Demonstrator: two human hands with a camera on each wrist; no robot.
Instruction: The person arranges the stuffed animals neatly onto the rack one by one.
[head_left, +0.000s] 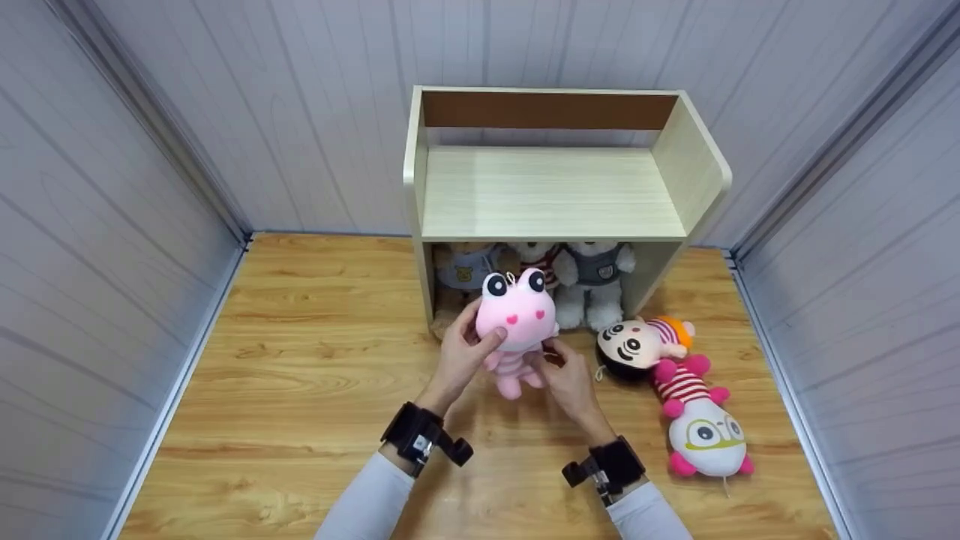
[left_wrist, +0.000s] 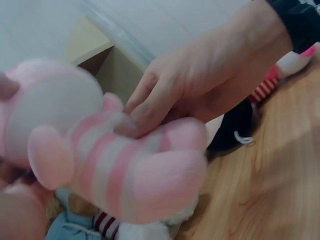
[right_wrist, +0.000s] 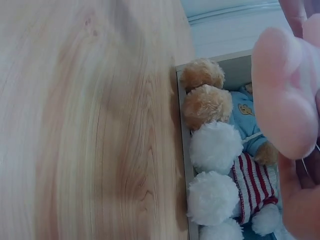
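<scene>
A pink plush frog with big black-and-white eyes and a striped body is held upright in front of the shelf. My left hand grips its head from the left, thumb across the cheek. My right hand pinches the striped body from the right; in the left wrist view, the right thumb and fingers close on the body. In the right wrist view the frog's feet show at the edge, with part of the right hand below.
Behind stands a pale wooden shelf. Its lower compartment holds a brown bear in blue, a white plush in red stripes and one in grey. At right on the wooden floor lie a black-haired doll and a pink-white plush.
</scene>
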